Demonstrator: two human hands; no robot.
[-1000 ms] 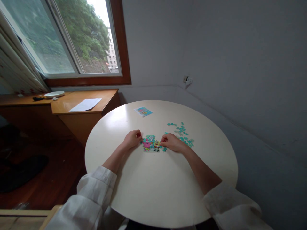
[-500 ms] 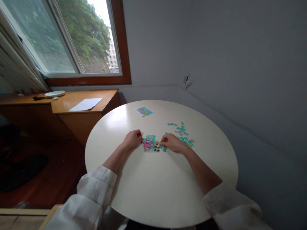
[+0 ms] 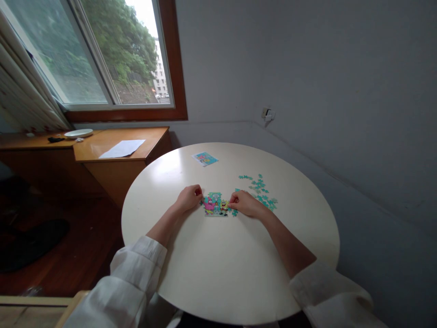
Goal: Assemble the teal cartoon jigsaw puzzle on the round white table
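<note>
Round white table (image 3: 218,269); clock read from the jigsaw, six toward the seated person. At the hub, a partly assembled SpongeBob SquarePants jigsaw (image 3: 215,207) lies flat: pink Patrick Star on its nine o'clock side, Squidward in the middle, yellow SpongeBob on the three o'clock side. The characters are the clearest brand mark here; any lettering is too small to read from where I stand.

Left hand (image 3: 189,198) at nine to ten o'clock, resting by the jigsaw's edge. Fingers curled in, gap narrow; cannot tell whether a piece is between them. A dark teal piece (image 3: 201,203) lies just beneath the fingertips.

Right hand (image 3: 246,203) at three o'clock, thumb and fingertips drawn close together at SpongeBob's side. Whether they pinch a piece, cannot tell.

Loose teal pieces (image 3: 262,199) scattered at two to three o'clock, beyond the right hand; another teal piece (image 3: 235,212) at four, just beside the jigsaw. Picture card (image 3: 205,158) toward twelve, well apart, same pink and yellow figures on blue.

Farther out, at ten: wooden desk (image 3: 150,141) with white paper (image 3: 122,149), print unreadable, and white plate (image 3: 78,133).
</note>
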